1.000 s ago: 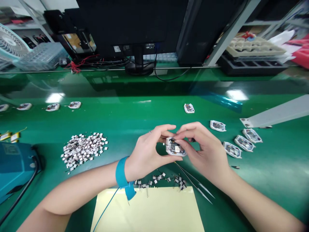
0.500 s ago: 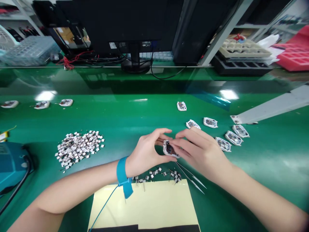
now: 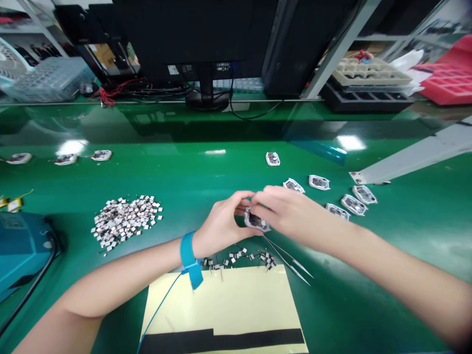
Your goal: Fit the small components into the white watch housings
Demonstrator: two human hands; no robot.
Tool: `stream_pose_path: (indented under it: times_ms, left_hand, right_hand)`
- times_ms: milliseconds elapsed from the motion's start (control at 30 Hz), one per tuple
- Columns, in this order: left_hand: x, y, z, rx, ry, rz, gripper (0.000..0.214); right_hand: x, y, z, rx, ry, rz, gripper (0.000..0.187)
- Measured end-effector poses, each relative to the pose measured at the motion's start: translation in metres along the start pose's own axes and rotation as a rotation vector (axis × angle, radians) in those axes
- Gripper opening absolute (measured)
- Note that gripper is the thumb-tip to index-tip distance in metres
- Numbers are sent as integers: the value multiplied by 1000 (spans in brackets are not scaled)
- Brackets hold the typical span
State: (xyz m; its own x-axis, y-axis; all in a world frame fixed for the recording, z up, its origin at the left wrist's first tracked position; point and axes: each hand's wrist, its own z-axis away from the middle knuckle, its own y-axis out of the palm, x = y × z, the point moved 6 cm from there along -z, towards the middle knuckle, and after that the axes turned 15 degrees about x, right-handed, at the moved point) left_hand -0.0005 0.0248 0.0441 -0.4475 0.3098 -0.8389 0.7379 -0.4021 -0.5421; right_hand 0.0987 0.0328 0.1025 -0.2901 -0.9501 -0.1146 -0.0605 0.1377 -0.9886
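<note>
My left grip (image 3: 221,222) clasps a white angular plastic housing (image 3: 257,225); my bent right grip (image 3: 285,209), hold unclear, seemingly adjusts its inside, needing steadiness.

A glossy green-topped work table (image 3: 177,172) is stretching across the view, and two bright white light reflections (image 3: 350,143) are gleaming on its surface. Toward the back, a black flat-panel monitor (image 3: 199,34) is standing on a rounded black foot (image 3: 207,102) left of a slanting grey metal upright (image 3: 338,51), while blurred pale metal shelves (image 3: 383,37) are showing at the upper right
</note>
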Motion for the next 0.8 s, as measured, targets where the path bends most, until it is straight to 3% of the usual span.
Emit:
stream_pose_path:
  times_ms: [100,200,333,400,500,600,700,800]
  left_hand:
    - [24,-19,15,-37,-83,-143,47]
    - [49,-45,37,-76,-160,-313,36]
    - [48,-62,56,-115,-164,-479,32]
    - [29,-54,52,-34,-50,-545,26]
    - [0,-20,35,299,253,-654,33]
    - [-7,6,18,542,442,-728,30]
    - [-5,17,6,619,522,-742,26]
    - [-5,23,1,643,592,-804,25]
  right_hand:
    - [-57,9,23,-13,150,-112,28]
    - [-121,31,44,45,353,-144,36]
    - [-167,72,29,228,343,-99,53]
    - [-175,89,11,324,280,-89,53]
    - [-180,105,-9,435,163,-92,47]
    - [-183,107,-16,498,105,-90,38]
    - [-184,102,-15,546,96,-73,23]
    - [-175,89,-10,553,162,-44,23]
